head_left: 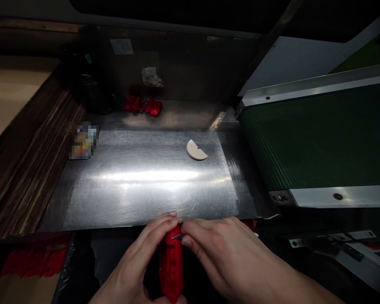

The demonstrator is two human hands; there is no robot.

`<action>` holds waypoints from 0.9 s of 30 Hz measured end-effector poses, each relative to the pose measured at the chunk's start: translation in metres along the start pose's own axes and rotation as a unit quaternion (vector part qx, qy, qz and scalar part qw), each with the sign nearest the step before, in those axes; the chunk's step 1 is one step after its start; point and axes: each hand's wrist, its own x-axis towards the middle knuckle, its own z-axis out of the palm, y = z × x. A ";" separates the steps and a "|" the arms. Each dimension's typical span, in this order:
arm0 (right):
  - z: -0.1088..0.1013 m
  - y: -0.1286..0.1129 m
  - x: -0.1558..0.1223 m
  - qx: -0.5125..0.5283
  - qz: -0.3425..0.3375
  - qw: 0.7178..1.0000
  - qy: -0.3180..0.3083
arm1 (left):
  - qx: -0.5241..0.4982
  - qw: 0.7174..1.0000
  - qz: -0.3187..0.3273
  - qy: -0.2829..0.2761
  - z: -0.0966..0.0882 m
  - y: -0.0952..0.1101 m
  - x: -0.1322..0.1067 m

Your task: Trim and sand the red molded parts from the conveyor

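Observation:
My left hand [136, 257] is closed around a long red plastic part [172, 270], held upright in front of the table's near edge. A small pointed metal blade [177, 237] juts from the pinched fingers of my right hand [218, 245]. Its tip lies against the upper end of the red part. Any handle behind the blade is hidden by my fingers. Beyond my hands, a pale half-round piece [196, 151] with a small notch lies on the metal tabletop [139, 194].
Several red parts [144, 106] sit at the table's back, below a crumpled white wad [152, 77]. On the right runs a green conveyor belt [319, 139]. Stacked brown sheets [34, 160] border the left side. More red pieces [34, 257] are in a box at lower left.

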 end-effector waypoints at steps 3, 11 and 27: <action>0.001 0.000 0.000 -0.024 -0.004 1.000 -0.001 | -0.002 1.000 -0.002 0.002 0.000 0.002 0.002; 0.000 -0.001 -0.002 -0.049 0.005 0.999 -0.008 | 0.014 1.000 0.007 -0.011 0.000 0.006 0.002; 0.005 0.002 -0.003 -0.101 -0.002 0.995 -0.017 | 0.035 0.998 0.045 -0.008 0.000 0.006 0.007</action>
